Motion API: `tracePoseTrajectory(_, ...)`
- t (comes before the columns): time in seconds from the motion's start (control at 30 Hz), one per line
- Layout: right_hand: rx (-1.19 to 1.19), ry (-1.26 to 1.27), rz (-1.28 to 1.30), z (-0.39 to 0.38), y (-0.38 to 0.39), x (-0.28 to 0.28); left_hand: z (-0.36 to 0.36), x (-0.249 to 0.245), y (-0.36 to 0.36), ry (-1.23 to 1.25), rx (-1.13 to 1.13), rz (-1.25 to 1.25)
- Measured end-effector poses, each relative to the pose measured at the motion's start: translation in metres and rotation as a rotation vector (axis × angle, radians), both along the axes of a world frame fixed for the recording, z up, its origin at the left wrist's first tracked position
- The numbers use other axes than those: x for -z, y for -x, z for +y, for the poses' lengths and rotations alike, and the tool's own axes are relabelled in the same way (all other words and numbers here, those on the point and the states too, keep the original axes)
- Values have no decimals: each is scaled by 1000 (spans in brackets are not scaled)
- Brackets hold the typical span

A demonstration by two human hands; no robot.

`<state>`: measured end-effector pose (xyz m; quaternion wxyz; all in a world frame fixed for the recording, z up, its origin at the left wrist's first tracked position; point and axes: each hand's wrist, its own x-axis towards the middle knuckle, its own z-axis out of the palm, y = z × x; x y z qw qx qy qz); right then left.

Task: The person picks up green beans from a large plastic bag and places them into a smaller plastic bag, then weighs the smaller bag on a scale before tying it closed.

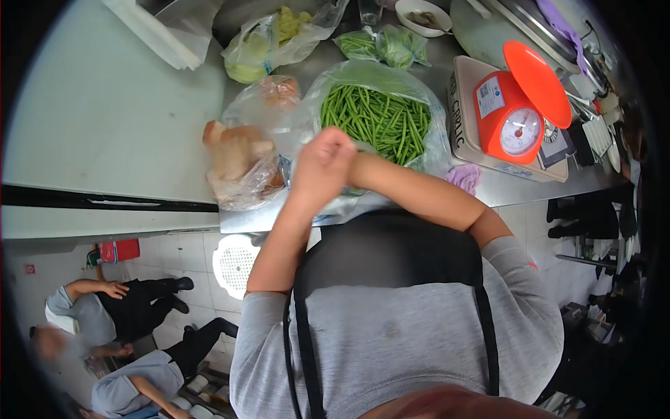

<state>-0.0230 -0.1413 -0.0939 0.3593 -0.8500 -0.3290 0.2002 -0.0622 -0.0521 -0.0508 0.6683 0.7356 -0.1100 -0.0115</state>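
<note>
Down at the far left, below the counter edge, two co-workers (pixel 118 314) crouch on the tiled floor, well apart from you. On the steel counter (pixel 125 126), a clear bag of pale brown lumps (pixel 241 164) sits right at the front edge, probably kept there for easy reach.

Just beside it, your left hand (pixel 322 164) is curled closed in a loose fist and holds nothing you can see. Its forearm rises steeply from an elbow tucked at your side. It lies over the wrist of your right forearm (pixel 419 192), which crosses in from a sharply bent elbow. Your right hand is covered by the left, so you cannot tell whether it is spread or closed.

Just beyond your hands, the bag of green beans (pixel 373 122) lies open towards you, so the beans are easy to draw out. Further right, the orange scale (pixel 516 115) stands on a carton (pixel 464 105), its dial turned your way, likely for easy reading.
</note>
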Motion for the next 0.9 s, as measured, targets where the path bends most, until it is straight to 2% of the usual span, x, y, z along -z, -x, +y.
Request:
tracePoseTrajectory(0.07, 64, -75, 143, 5, 5, -2, -9, -12, 4, -106, 17, -15)
tracePoseTrajectory(0.13, 118, -70, 275, 4, 5, -18, 4, -9, -8, -36, -78, -47)
tracePoseTrajectory(0.17, 86, -17, 256, 1, 5, -32, 14, -6, -16, -3, -127, -61)
tracePoseTrajectory(0.2, 33, 35, 219, -1, 5, -47, 24, -1, -22, -9, -201, -99)
tracePoseTrajectory(0.3, -171, 17, -262, -23, 2, -80, 43, 3, -21, 74, -212, 45)
tracePoseTrajectory(0.37, -43, -483, -131, -46, -4, -101, 55, 11, -23, 73, -294, 15)
tracePoseTrajectory(0.43, 225, -543, 135, -70, -15, -98, 61, 11, -22, 105, -321, 12)
tracePoseTrajectory(0.5, 310, 151, -186, -88, -29, -83, 63, 4, -17, 164, -292, 36)
tracePoseTrajectory(0.57, 387, 740, -132, -98, -42, -44, 60, 1, -17, 144, -284, 38)
tracePoseTrajectory(0.67, 474, 1070, -57, -105, -48, 1, 52, -2, -17, 142, -233, 44)
tracePoseTrajectory(0.77, 343, 1002, -138, -94, -49, 14, 46, 1, -17, 151, -197, 53)
tracePoseTrajectory(0.8, 402, 985, -255, -86, -41, 23, 46, 2, -16, 148, -189, 55)
tracePoseTrajectory(0.9, 478, 809, -384, -86, -31, 44, 48, 1, -15, 112, -203, 44)
